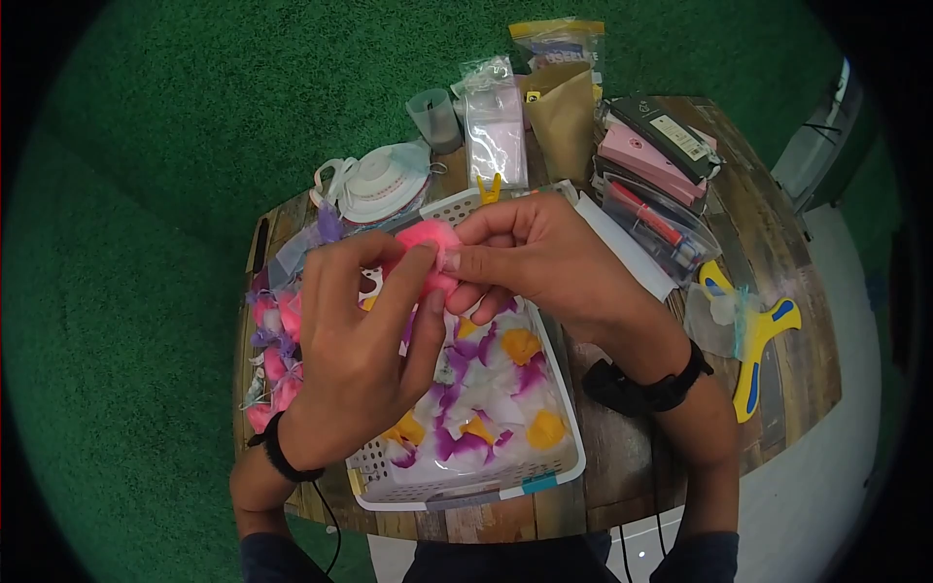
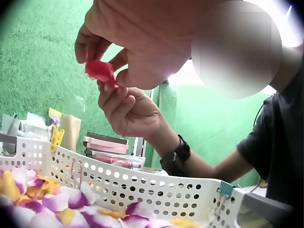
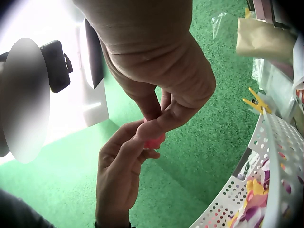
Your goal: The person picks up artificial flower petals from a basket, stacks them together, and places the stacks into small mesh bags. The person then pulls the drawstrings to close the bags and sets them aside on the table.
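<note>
A soft pink petal-like piece (image 1: 428, 233) is pinched between both hands, over the far part of a white basket (image 1: 569, 428). My left hand (image 1: 360, 335) grips its near left side with thumb and fingertips. The right hand (image 1: 554, 257) pinches its right edge between thumb and forefinger. In the left wrist view the pink piece (image 2: 101, 71) shows above the basket's rim, with fingers on both sides of it. Fingers cover most of the pink piece (image 3: 154, 142) in the right wrist view. White-purple petals and yellow petals (image 1: 546, 429) lie in the basket.
Pink pieces with purple sheer fabric (image 1: 277, 364) lie left of the basket. Behind it stand white face masks (image 1: 374, 185), a translucent cup (image 1: 434, 121), and a brown paper bag (image 1: 564, 117). Stacked boxes (image 1: 656, 151) and a yellow-blue tool (image 1: 763, 355) are on the right.
</note>
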`<state>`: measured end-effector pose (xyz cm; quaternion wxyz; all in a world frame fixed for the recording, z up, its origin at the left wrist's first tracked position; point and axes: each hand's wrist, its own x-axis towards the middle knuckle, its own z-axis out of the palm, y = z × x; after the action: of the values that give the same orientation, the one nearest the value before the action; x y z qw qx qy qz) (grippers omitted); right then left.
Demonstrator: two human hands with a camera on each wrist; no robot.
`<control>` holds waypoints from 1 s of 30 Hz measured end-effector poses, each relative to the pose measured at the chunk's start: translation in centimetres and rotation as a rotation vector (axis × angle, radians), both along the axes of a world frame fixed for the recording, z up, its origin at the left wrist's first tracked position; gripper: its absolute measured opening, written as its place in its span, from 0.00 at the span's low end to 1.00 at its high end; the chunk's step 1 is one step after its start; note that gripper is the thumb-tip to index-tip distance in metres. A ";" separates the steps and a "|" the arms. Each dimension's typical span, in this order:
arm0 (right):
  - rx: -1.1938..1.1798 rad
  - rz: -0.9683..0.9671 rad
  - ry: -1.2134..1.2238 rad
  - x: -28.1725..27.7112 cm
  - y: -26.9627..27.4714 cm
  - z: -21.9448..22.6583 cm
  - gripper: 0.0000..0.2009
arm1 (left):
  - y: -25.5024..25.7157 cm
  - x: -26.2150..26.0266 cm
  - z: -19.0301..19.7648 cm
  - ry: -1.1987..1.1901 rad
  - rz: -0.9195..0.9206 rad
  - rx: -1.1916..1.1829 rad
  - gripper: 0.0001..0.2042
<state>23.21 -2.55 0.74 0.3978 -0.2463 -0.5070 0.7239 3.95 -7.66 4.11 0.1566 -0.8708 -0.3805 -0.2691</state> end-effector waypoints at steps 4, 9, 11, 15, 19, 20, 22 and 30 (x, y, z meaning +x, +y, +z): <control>0.009 0.001 0.026 -0.1 0.1 -0.3 0.11 | 0.0 -0.2 -0.2 -0.032 0.003 -0.002 0.18; 0.019 0.004 0.015 0.0 0.3 -0.5 0.12 | 0.0 -0.5 -0.4 -0.155 0.000 -0.190 0.22; 0.024 0.014 0.008 0.0 0.3 -0.5 0.12 | 0.3 -1.0 -0.9 -0.161 -0.002 -0.173 0.23; -0.066 0.018 0.049 -0.2 -0.1 0.4 0.13 | 0.5 -1.4 -0.7 -0.086 -0.024 -0.035 0.25; -0.017 -0.051 0.019 -0.3 -0.4 0.6 0.15 | 0.5 -0.9 -0.6 -0.069 -0.044 -0.004 0.26; -0.018 -0.050 0.019 -0.4 -0.5 0.5 0.15 | 0.4 -0.8 -0.6 -0.096 -0.020 -0.016 0.24; 0.043 -0.059 0.023 -0.3 -0.5 0.3 0.12 | 0.5 -0.7 -0.6 -0.124 0.006 -0.027 0.23; 0.181 -0.235 -0.030 -0.2 -0.3 -0.1 0.09 | 0.7 -0.3 0.9 -1.100 -0.164 -1.161 0.15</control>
<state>23.06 -2.83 0.69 0.4929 -0.2779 -0.5437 0.6199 3.64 -6.92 4.99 -0.5513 -0.5812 -0.4171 -0.4293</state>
